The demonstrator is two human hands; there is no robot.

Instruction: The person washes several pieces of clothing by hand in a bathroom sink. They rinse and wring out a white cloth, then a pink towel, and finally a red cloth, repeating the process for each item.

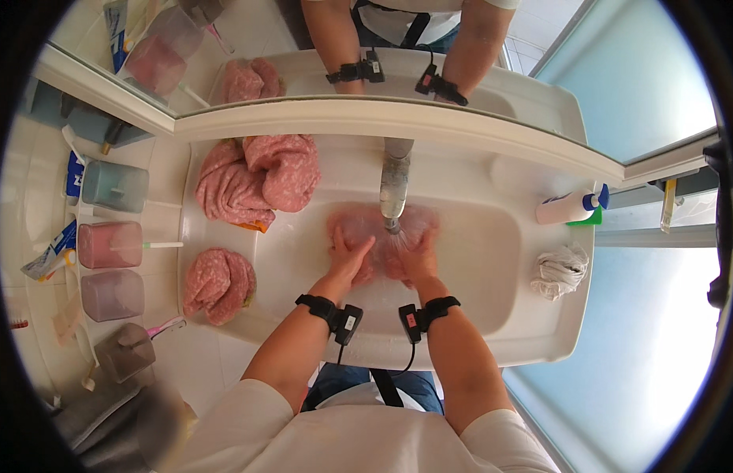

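A wet pink cloth [359,221] lies spread in the basin of a white washbasin [467,266], directly under the faucet [395,183]. Water sprays from the spout onto its middle. My left hand [346,255] grips the left part of the cloth, thumb and fingers spread around it. On the right part, my right hand [421,258] holds the fabric, its fingertips partly hidden in the folds and spray. Each wrist wears a black strap with a small box.
Two bundled pink patterned cloths, a larger one [260,177] and a smaller one [219,284], rest on the left ledge. A pump bottle [564,205] and a crumpled whitish cloth [560,271] sit on the right ledge. Wall-mounted cups [110,245] stand left; a mirror frame [366,115] crosses above.
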